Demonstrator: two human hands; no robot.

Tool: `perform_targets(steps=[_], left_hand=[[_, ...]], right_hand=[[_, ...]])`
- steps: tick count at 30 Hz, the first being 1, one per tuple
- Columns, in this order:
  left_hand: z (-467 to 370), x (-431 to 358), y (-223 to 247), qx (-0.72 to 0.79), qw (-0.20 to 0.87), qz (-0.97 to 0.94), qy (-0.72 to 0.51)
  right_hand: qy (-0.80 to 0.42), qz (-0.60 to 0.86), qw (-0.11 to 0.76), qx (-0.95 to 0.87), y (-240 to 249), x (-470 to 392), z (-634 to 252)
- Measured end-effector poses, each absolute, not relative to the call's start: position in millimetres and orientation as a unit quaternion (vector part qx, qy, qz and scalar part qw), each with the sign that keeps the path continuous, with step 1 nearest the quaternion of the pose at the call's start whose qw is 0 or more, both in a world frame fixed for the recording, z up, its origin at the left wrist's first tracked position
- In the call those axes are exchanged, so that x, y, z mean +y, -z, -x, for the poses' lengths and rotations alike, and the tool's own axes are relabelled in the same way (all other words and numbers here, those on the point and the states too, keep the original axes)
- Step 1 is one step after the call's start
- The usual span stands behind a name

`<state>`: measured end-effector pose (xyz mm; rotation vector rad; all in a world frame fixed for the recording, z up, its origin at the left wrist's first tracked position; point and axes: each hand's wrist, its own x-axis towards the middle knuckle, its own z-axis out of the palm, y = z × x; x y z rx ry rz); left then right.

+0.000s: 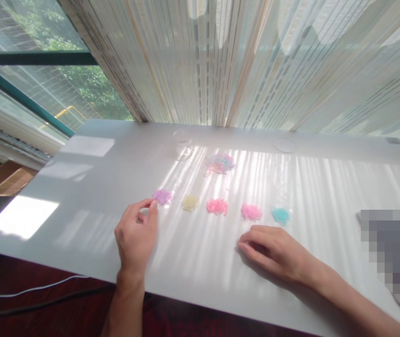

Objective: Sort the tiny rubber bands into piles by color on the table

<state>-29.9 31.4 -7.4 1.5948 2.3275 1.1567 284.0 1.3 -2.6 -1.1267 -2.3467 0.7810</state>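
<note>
My left hand [135,234] reaches to the near-left edge of the purple pile [163,196], thumb and forefinger drawn narrowly together so that their tips are right at its small, thin pieces; I cannot tell whether one is pinched between them. My right hand [277,250] lies low over the bench [192,262], its fingers loosely curled with a slim hollow between thumb and forefinger, and I cannot make out whether anything is in it. The teal pile [280,215] sits just beyond the knuckles of that hand, with a gap between, and the pink pile [251,211] is near too, a little past its fingertips. Between these and the purple pieces, the pale yellow pile [190,202] and the coral pile [217,206] complete a row of five, all apart from one another; the yellow is the closest neighbour to the purple, on its right. Farther from me, behind the middle of the row, a looser mixed pile [220,164] spreads its pastel strands. A clear jar [183,146] stands left of it, and a clear round disc [284,145] lies well off to the right. Past the bench's far edge hangs a striped curtain [221,65], with a green-framed window [38,58] at the left.
</note>
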Motion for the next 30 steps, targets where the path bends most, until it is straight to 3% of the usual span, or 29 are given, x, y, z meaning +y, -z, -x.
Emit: perform_targets(steps=[7, 11, 15, 20, 30], left_hand=[[34.1, 59.9, -42.4, 0.7, -0.019, -0.522, -0.487], [19.2, 98.3, -78.5, 0.647, 0.029, -0.531, -0.546], [-11.6, 139.2, -100.5, 0.583, 0.158, -0.732, -0.316], [-51.1, 182.4, -101.2, 0.459, 0.246, -0.847, -0.108], [-85.4, 210.9, -80.1, 0.461, 0.172, -0.862, 0.121]], right_hand=[[-0.179, 0.426, 0.353, -0.814, -6.2, 8.0, -296.4], [-0.097, 0.523, 0.448, -0.719, -10.9, 19.1, -319.5], [-0.072, 0.618, 0.486, -0.614, -6.0, 34.0, -344.2], [-0.078, 0.668, 0.483, -0.561, -0.3, 48.0, -361.0], [-0.106, 0.702, 0.482, -0.514, 7.6, 57.2, -366.0]])
